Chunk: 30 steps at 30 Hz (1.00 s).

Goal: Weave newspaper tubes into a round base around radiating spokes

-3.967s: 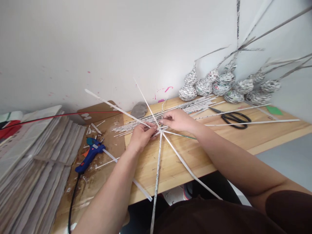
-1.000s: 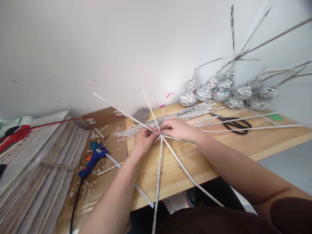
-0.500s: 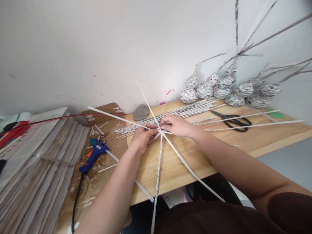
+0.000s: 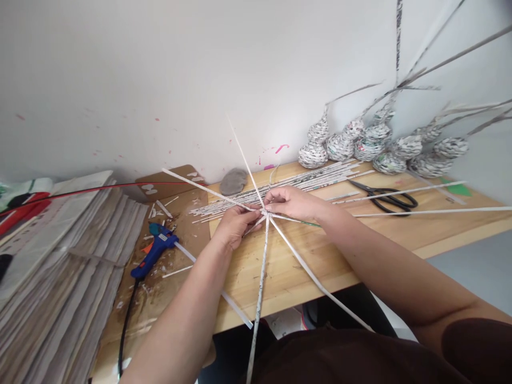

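Several rolled-paper sticks (image 4: 262,277) fan out like spokes from one crossing point held above the wooden board. My left hand (image 4: 239,224) is closed on the left side of that crossing, its thumb and fingers pinching the paper sticks. From the right, my right hand (image 4: 288,202) pinches the same crossing with thumb and index finger. One stick points up toward the wall, one to the upper left, and two come down toward my body. Others run right, partly behind my right forearm. My fingers hide part of the crossing itself.
A pile of paper sticks (image 4: 308,181) lies behind my hands. Black scissors (image 4: 386,197) rest at the right. Woven paper gourds (image 4: 314,153) line the wall. On the left are a blue glue gun (image 4: 156,250), a grey stone-like lump (image 4: 233,182) and a tall paper stack (image 4: 60,282).
The spokes have turned slightly; the upper-left stick's tip has shifted right and a greenish stick end now shows below my right wrist. Both hands keep their pinch at the crossing.
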### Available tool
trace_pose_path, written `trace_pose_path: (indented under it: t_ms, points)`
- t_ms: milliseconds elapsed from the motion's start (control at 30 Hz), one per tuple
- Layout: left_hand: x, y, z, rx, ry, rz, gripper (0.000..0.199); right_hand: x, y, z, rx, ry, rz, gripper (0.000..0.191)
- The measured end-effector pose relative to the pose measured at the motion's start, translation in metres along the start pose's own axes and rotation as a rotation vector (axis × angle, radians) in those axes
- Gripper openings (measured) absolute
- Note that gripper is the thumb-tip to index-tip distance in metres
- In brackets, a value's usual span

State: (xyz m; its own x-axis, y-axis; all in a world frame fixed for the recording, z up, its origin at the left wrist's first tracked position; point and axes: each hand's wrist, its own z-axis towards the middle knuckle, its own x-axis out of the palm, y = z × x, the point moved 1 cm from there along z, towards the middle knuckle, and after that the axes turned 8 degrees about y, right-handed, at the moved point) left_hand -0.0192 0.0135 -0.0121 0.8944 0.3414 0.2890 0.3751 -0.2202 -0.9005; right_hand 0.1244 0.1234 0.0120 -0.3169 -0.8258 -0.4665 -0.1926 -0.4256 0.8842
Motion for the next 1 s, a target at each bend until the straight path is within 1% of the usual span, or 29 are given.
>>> trace_pose_path:
  t_ms: [67, 167, 267, 400, 567, 700, 867, 933, 1000]
  points:
    - [0.000, 0.001, 0.000, 0.022, 0.006, -0.009, 0.026, 0.001, 0.002, 0.002, 0.017, -0.025, -0.066, 0.023]
    - [0.000, 0.001, 0.000, 0.053, 0.014, 0.015, 0.031, 0.004, 0.008, 0.006, 0.081, -0.060, -0.219, 0.028]
    - [0.000, 0.002, 0.000, 0.086, 0.041, 0.037, 0.033, 0.007, 0.015, 0.008, 0.143, -0.061, -0.378, 0.024]
    - [0.000, 0.004, 0.001, 0.106, 0.084, 0.040, 0.034, 0.009, 0.021, 0.009, 0.219, -0.043, -0.508, 0.017]
    - [-0.002, 0.007, 0.003, 0.144, 0.060, 0.094, 0.031, 0.011, 0.019, 0.010, 0.210, -0.058, -0.661, 0.017]
    - [-0.001, 0.008, 0.004, 0.139, 0.042, 0.105, 0.031, 0.010, 0.015, 0.008, 0.183, -0.033, -0.648, 0.017]
    - [0.002, 0.008, 0.003, 0.124, 0.062, 0.057, 0.032, 0.004, 0.016, 0.002, 0.137, 0.082, -0.571, 0.017]
    - [0.003, 0.008, 0.003, 0.116, 0.057, 0.049, 0.034, 0.003, 0.017, 0.000, 0.123, 0.085, -0.541, 0.021]
    - [0.003, 0.007, 0.002, 0.104, 0.057, 0.053, 0.033, 0.002, 0.017, -0.001, 0.120, 0.046, -0.517, 0.021]
